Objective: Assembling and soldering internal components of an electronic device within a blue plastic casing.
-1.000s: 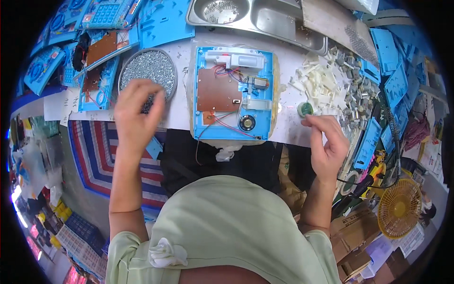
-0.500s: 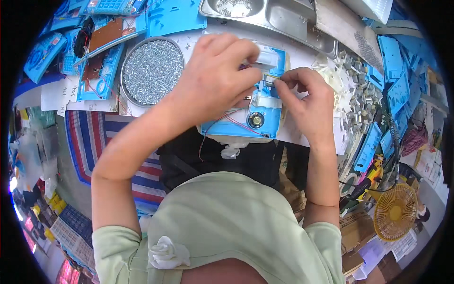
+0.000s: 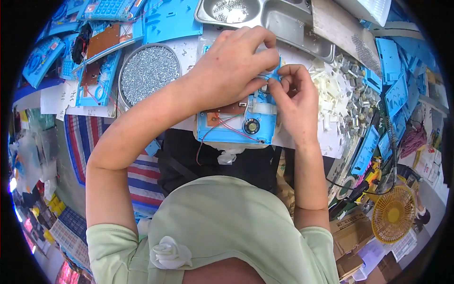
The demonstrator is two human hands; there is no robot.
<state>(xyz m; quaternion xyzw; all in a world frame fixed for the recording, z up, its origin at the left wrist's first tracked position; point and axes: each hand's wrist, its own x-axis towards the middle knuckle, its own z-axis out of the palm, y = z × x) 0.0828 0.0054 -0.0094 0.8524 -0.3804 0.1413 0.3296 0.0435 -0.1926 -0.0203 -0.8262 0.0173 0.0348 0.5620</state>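
Observation:
A light blue plastic housing lies open on the table in front of me. It carries a round black speaker, a brown circuit board and thin red wires. My left hand reaches over the housing's upper part and hides much of it, thumb and fingers bent together. Close by, at the upper right edge of the housing, my right hand has thumb and forefinger pinched. The fingertips of both hands nearly meet. Whatever small thing they grip there is too hidden to name.
A round metal tray full of small screws stands left of the housing. Behind is a steel compartment tray. Pale and metallic small parts are heaped at right. Blue housings pile up at far left, others at far right.
The fingertips of my two hands have come closer together over the housing's upper right part. My right hand has moved left, and a small rectangular part seen there before is now covered.

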